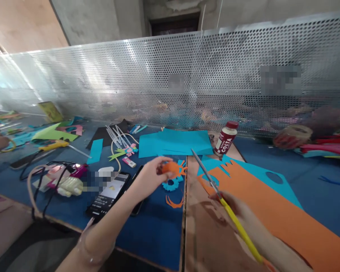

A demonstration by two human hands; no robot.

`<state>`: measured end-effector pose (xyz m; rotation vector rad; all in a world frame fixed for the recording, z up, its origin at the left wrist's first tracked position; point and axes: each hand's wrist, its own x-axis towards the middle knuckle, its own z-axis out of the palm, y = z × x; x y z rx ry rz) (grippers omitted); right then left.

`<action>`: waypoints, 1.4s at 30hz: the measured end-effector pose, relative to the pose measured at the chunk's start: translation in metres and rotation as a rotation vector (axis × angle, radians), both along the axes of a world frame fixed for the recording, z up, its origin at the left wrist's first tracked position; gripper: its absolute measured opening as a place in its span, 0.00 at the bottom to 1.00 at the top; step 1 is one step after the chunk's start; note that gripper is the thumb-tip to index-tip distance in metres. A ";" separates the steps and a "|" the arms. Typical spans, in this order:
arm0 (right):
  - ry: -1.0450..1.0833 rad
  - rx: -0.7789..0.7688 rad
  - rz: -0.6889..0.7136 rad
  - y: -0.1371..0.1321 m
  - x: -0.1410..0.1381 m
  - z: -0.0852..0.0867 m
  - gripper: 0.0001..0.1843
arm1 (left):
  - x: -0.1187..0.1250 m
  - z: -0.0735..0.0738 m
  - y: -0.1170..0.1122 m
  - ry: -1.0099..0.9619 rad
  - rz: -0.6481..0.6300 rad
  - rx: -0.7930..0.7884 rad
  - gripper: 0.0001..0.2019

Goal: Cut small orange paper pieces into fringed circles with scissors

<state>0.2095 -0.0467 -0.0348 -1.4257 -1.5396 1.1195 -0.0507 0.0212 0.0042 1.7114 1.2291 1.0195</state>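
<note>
Right now your left hand [149, 175] pinches a small orange paper cutout [174, 168] between its fingertips, lifted just above the blue worktop [155, 230]. Your right hand [238, 215] is closed around yellow-handled scissors [215, 187], whose blades point up and away toward the cutout without touching it. Under that hand lies a large orange sheet [286, 215] over cyan paper. A smartphone [109, 194] lies beside your left forearm, and a Costa bottle [226, 138] stands behind the sheets.
</note>
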 end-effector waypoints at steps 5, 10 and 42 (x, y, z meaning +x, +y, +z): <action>-0.035 0.014 0.006 0.008 0.000 0.000 0.14 | -0.018 -0.029 -0.008 0.294 -0.020 -0.108 0.14; -0.055 -0.019 0.030 0.006 -0.001 0.003 0.15 | -0.019 -0.032 -0.012 0.312 -0.122 -0.125 0.10; -0.006 0.014 0.336 0.102 -0.066 0.044 0.15 | -0.031 -0.024 -0.035 -0.229 0.041 -0.357 0.22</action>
